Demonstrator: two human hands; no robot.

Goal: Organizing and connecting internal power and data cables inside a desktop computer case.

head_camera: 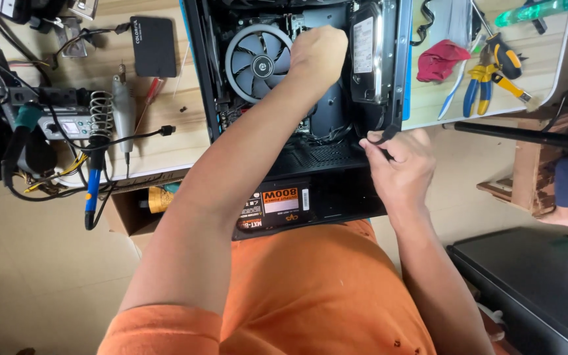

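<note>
The left hand is closed in a fist deep inside an open black computer case, its grip clenched on something hidden beneath the fingers, just right of a round grey cooling fan. The right hand pinches a thin black cable at the case's right edge, beside an upright hard drive. A power supply sits at the case's near end, close to the person's orange shirt. The case lies on a wooden bench. To its left are a black solid-state drive, a soldering iron and its coiled stand. To the right lie a red cloth and yellow-and-blue pliers.
</note>
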